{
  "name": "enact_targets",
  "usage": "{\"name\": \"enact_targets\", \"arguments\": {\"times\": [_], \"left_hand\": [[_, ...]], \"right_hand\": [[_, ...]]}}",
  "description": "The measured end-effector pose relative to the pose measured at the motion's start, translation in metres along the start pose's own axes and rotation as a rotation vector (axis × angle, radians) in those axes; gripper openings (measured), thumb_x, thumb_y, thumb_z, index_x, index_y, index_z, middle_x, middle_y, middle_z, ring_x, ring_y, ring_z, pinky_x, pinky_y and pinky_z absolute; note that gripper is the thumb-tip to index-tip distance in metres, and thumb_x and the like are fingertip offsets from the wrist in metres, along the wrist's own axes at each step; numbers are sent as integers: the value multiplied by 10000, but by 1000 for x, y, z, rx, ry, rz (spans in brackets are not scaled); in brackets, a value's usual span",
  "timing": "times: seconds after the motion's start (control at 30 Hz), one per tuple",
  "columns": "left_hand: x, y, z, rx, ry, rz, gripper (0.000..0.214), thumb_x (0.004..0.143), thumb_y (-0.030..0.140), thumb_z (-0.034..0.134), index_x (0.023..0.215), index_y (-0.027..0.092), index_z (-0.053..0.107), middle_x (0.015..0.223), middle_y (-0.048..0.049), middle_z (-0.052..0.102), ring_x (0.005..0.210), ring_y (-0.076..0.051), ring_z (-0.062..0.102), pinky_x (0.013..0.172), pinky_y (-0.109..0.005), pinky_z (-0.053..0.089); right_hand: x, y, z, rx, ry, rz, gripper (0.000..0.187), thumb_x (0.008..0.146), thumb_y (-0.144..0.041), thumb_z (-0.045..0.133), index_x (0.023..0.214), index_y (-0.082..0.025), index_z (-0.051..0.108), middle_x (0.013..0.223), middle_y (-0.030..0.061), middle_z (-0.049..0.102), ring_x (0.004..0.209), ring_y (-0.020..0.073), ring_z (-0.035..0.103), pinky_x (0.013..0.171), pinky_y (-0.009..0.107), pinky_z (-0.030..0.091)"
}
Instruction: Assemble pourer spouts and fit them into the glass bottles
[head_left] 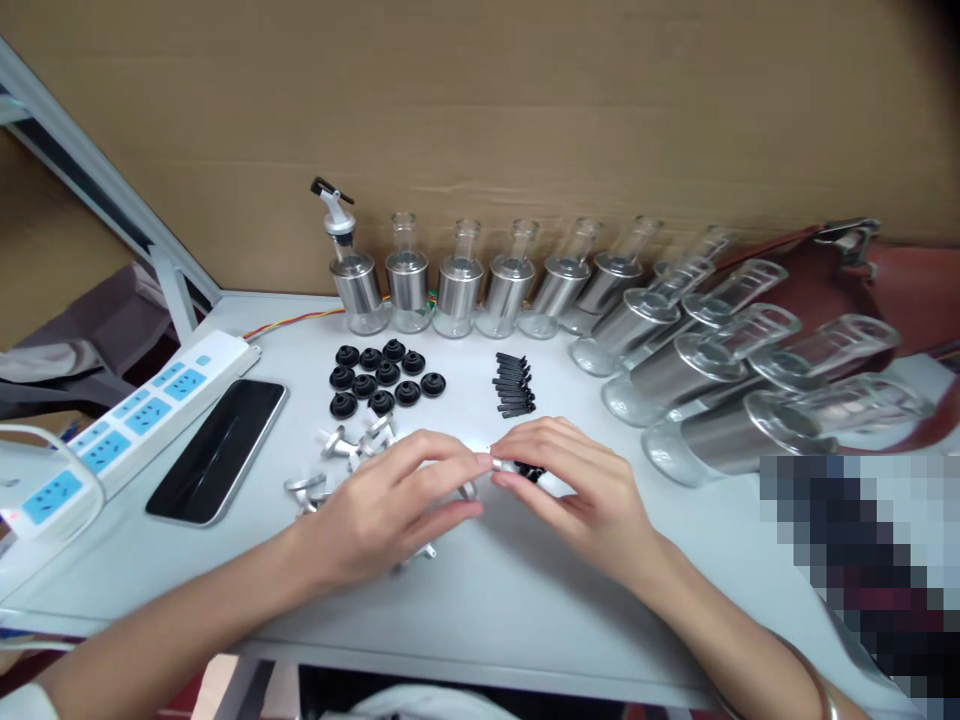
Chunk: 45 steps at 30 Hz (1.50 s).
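Note:
My left hand [397, 500] is closed around a white pourer spout [468, 490], its fingers covering most of it. The thumb and fingertips of my right hand [577, 480] pinch at a small pale end in front of the left fingertips, which appears to be part of the same spout. More white pourer spouts [341, 442] lie loose beside and partly behind my left hand. Small black pieces [531, 471] lie half hidden behind my right hand. Beyond it is a row of black levers [512, 385]. Black ribbed stoppers [386, 373] form a group farther left.
Several glass bottles with metal sleeves [459, 285] stand along the back and right; the leftmost bottle [354, 285] carries a fitted pourer. At the left lie a phone [217, 450] and a power strip [127, 430]. A brown bag [907, 300] sits behind the right bottles.

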<state>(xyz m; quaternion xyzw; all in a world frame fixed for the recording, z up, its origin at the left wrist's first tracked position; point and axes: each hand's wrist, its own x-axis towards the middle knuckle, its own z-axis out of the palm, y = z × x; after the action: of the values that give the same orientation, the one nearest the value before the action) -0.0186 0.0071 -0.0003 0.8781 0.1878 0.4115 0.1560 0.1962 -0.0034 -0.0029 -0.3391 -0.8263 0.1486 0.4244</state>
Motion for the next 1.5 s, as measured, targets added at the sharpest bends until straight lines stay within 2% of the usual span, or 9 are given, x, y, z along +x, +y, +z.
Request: {"name": "enact_targets", "arguments": {"times": [0.1,0.2,0.4,0.53,0.67,0.87,1.07,1.27,1.5], "left_hand": [[-4,0,3,-30,16,-39,520,850,166,655,1310,161,411,1082,-117,598,1046,-177,603,898,-293,537],[-10,-1,1,-79,-30,-106,500,873,280,632,1306,163,409,1129,-144,586,1079,-200,595,900,-324,541],[-12,2,-3,37,-188,-91,214,954,220,494,1156,155,524,1068,-108,636,1024,-169,618,870,-281,525],[-8,4,-2,165,-174,-16,176,955,192,496,1122,152,534,1022,-79,666,989,-163,616,888,-318,476],[-7,5,-2,243,-161,-8,150,967,182,470,1090,154,552,1005,-62,683,964,-157,616,892,-327,429],[-9,9,-1,266,-140,-17,144,960,165,484,1068,134,575,982,-65,700,886,-152,628,907,-346,373],[-9,8,1,282,-127,-26,170,973,199,467,1084,122,571,946,-65,715,843,-149,631,895,-348,360],[-9,9,2,287,-134,-41,164,976,198,461,1074,117,565,952,-66,718,845,-151,630,892,-354,367],[-9,10,2,269,-141,-37,168,976,193,455,1076,122,570,947,-64,715,845,-148,636,917,-353,362]], "right_hand": [[0,-2,0,10,17,5,110,842,-115,634,940,-165,621,782,42,700,726,158,633,694,320,482],[1,-3,-2,12,27,-15,131,835,-104,638,950,-164,624,790,46,709,742,167,648,696,326,470],[0,-2,-1,44,47,14,137,838,-95,628,953,-170,622,797,52,711,749,174,660,697,340,464],[0,-3,1,25,36,26,130,856,-100,605,963,-174,616,797,47,711,745,166,662,710,343,466],[0,0,2,-17,42,22,118,864,-113,600,961,-180,608,802,43,715,750,163,663,707,340,467],[1,4,-4,-167,4,-117,142,861,-104,613,989,-162,600,855,72,723,813,171,669,730,339,471],[3,5,-11,-218,-32,-153,141,855,-111,624,984,-160,597,853,72,721,823,174,658,723,329,487],[-2,29,-28,-369,-70,17,68,868,-126,592,899,-178,622,906,77,703,892,213,634,785,381,500],[-15,47,-33,-366,-327,172,116,874,-156,569,840,-183,677,971,80,675,968,243,603,819,412,507]]}}
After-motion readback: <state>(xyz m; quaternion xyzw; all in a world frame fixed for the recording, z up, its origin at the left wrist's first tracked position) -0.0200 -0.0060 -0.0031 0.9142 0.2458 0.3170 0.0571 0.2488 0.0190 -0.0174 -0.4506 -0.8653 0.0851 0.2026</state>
